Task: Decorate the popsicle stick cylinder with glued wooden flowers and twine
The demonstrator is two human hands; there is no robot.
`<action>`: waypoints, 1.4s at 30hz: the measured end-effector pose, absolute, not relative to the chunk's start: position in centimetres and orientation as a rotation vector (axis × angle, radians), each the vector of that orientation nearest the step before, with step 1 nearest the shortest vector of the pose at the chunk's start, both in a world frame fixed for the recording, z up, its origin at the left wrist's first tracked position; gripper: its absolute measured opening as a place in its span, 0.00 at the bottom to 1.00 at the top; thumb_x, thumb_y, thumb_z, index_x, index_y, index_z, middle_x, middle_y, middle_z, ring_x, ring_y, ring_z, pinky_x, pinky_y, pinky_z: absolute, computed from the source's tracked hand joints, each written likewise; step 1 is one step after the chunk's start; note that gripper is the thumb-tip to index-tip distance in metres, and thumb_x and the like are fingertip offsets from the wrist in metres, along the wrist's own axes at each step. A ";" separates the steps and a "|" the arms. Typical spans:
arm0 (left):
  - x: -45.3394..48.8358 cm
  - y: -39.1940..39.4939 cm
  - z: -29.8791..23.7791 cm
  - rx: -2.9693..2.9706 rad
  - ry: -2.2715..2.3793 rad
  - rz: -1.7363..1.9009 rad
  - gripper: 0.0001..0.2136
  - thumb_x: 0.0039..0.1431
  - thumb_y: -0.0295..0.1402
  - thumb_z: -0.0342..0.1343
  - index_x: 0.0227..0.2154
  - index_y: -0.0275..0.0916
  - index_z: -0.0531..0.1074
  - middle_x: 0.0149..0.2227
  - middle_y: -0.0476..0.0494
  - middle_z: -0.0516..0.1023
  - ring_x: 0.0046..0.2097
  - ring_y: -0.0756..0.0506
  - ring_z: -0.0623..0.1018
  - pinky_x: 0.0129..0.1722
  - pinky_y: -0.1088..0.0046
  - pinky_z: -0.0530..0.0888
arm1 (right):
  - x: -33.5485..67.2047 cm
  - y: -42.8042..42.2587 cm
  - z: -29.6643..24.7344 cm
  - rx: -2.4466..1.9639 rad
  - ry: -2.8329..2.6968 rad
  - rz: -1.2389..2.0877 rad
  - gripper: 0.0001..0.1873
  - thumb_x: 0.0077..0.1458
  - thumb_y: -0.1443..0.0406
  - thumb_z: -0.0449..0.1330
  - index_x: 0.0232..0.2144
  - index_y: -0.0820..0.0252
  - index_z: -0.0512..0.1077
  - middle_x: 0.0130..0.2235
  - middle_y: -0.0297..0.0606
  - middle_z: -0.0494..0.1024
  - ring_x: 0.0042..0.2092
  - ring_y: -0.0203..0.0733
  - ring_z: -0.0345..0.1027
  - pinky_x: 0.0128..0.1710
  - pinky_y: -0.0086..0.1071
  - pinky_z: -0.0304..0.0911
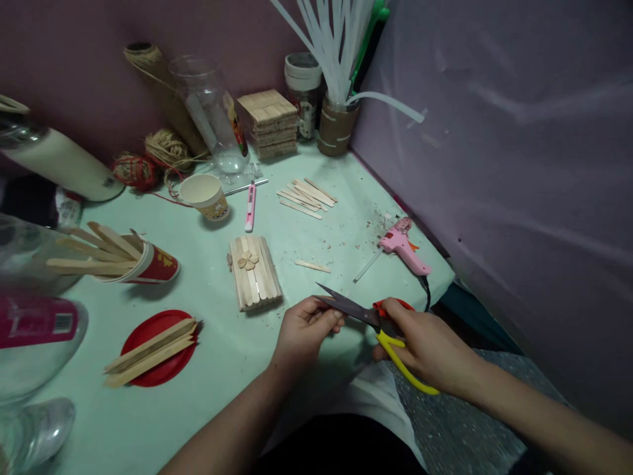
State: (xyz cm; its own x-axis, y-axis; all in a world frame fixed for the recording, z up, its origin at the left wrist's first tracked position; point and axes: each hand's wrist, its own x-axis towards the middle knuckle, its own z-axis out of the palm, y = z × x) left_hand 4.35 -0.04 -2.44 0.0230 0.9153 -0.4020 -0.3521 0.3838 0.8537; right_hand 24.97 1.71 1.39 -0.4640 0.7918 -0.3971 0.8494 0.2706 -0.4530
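My right hand (418, 340) is wrapped round a pair of scissors (355, 310) with one yellow and one red handle, their dark blades parted and pointing left. Fingers of my left hand (306, 330) are pinched together right at the blades; whatever they hold is too small or hidden to make out. Just beyond the left hand lies a small box covered in craft sticks (264, 280), with a wooden flower (248, 260) on top. A single craft stick piece (312, 266) rests on the table past the scissors.
A pink glue gun (405, 247) lies by the right edge. Farther back are loose sticks (306, 196), a pink cutter (251, 208) and a paper cup (204, 194). On the left stand a red cup of sticks (161, 262) and a red plate (165, 373) with sticks across it.
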 end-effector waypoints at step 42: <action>4.3 0.1 -2.7 0.539 1.170 1.026 0.13 0.46 0.40 0.68 0.27 0.34 0.78 0.26 0.43 0.79 0.24 0.53 0.70 0.25 0.76 0.67 | 23.5 2.8 1.8 1.855 2.458 -1.356 0.25 0.48 0.53 0.66 0.41 0.54 0.59 0.32 0.31 0.68 0.29 0.39 0.64 0.28 0.32 0.59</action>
